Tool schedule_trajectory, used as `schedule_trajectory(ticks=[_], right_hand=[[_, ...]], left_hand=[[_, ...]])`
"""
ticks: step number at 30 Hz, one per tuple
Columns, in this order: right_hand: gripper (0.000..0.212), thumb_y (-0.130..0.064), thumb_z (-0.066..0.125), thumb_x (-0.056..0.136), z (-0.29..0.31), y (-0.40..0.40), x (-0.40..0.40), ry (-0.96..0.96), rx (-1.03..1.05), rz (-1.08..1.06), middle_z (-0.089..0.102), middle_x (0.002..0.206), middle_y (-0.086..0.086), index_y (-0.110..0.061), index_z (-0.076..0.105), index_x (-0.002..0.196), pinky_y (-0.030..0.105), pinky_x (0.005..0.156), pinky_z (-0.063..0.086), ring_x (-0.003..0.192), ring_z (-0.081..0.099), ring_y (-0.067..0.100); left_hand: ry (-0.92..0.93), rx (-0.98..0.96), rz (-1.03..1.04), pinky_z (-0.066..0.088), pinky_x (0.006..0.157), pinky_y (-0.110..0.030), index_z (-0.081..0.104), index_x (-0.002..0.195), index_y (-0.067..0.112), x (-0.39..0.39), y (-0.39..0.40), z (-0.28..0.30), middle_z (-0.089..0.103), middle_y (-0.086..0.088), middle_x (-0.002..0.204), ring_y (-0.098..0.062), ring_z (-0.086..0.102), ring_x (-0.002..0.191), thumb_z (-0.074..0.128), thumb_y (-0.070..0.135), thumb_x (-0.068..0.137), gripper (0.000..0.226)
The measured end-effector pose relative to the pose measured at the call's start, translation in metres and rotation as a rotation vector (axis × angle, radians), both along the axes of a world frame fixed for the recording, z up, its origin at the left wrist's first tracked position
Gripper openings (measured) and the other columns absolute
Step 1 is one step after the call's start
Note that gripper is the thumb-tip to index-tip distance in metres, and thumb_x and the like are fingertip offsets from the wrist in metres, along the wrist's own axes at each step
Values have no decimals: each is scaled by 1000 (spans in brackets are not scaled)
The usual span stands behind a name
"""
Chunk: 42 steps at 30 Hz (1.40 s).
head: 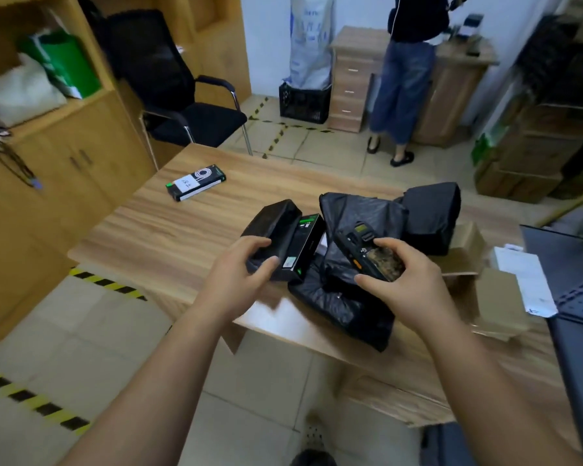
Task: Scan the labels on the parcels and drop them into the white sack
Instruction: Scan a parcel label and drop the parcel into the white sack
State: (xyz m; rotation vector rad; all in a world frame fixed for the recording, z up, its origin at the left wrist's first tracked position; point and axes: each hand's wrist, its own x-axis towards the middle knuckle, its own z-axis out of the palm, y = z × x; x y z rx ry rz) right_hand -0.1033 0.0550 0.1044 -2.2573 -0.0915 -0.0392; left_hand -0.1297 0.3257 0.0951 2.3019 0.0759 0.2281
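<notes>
Left hand: bare, no glove, ring or watch.
Right hand: bare likewise.
Forearms: unsleeved up to the frame's edge.

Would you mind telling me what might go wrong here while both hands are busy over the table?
1. The black bag parcel overhangs the table edge and could slide off.
2. The left hand grips a small black parcel by one end; it might slip before the right hand's scanner reads it.

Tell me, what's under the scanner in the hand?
Crinkly black plastic parcels lie under the scanner that the right hand holds. The wooden table is beneath them. What's inside the bags is covered.
</notes>
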Motion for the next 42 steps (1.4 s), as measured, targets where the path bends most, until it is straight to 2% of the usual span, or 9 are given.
schedule_trajectory(ticks=[8,15,19,26,30,33,36,39,42], right_hand=[[62,-43,84,69,-28,32,97,8,-45,43,56,120,-17,-39,59,126,30,90,46,107,54,5],[64,-47,83,72,-46,58,134,86,-74,68,52,120,-18,-40,56,129,29,91,45,105,50,4],[64,-45,84,72,-52,72,147,114,-67,35,52,122,-17,-40,56,130,31,96,46,112,52,8],[64,-45,84,71,-53,112,156,147,-83,-75,51,121,-20,-41,56,129,33,96,46,111,51,5],[65,-44,84,71,-51,134,162,146,-86,-137,49,118,-21,-40,56,130,32,92,47,107,49,3],[65,-44,84,70,-53,149,164,148,-78,-177,54,125,-17,-40,56,129,34,94,48,111,52,6],[66,-45,84,69,-54,161,163,164,-50,-221,55,125,-14,-40,57,128,38,95,50,112,55,9],[66,-45,84,68,-54,169,160,175,-48,-257,55,124,-14,-41,57,128,38,94,51,111,56,9],[65,-44,84,70,-54,173,154,187,-56,-291,55,126,-13,-39,57,129,37,94,51,111,55,9]], left_hand=[[152,-63,102,48,100,-44,61,125,19,111,27,-47,62,0,124,-17,58,116,67,28,91,36],[382,65,134,42,105,-44,46,141,23,151,49,-99,51,-4,138,-26,48,128,71,46,85,65],[466,171,48,39,106,-39,45,142,22,159,66,-123,49,-4,141,-26,45,128,66,48,88,64],[392,165,-26,41,102,-38,50,139,17,211,114,-120,57,-9,136,-29,51,124,55,31,98,44],[484,40,-22,39,86,-31,44,142,15,243,146,-115,57,-14,136,-31,54,122,45,21,103,39],[531,-14,-16,41,97,-35,37,148,23,256,170,-112,53,-11,139,-28,52,125,43,13,102,47],[446,45,-135,36,109,-33,43,146,24,263,175,-109,52,-5,139,-24,49,128,46,2,96,55],[464,174,-220,34,108,-32,46,146,21,266,163,-109,51,-10,144,-27,44,133,49,33,101,47],[545,248,-154,42,103,-45,38,146,26,267,148,-107,51,-8,139,-31,47,128,46,78,81,83]])
